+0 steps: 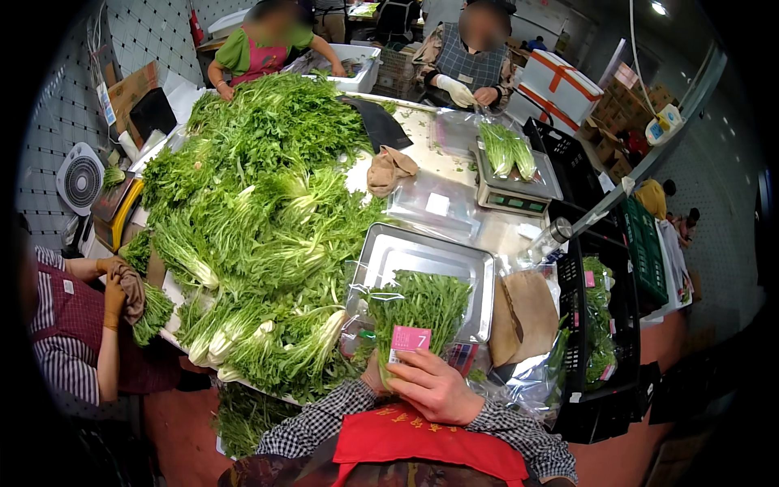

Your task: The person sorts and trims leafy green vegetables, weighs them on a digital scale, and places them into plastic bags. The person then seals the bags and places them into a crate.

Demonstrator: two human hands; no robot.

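Celery-like greens (426, 302) in a clear bag (354, 307), above the table's (418, 126) near edge.
Right hand's (430, 388) fingers lie together across the bag below its pink label (412, 337); left hand (373, 377) is mostly hidden, and I cannot tell whether either pinches. Leaf tops and long axis point toward the far edge, over a metal tray (480, 284). Black crate (573, 284) beyond the right edge holds bagged greens (599, 329).

White table (415, 134); leafy greens (251, 219) heaped seven to eleven o'clock; black sheet (379, 123) at twelve; brown cloth (391, 170) at one; clear bags (430, 207), scale (505, 200) toward three; metal tray (438, 256) near five.
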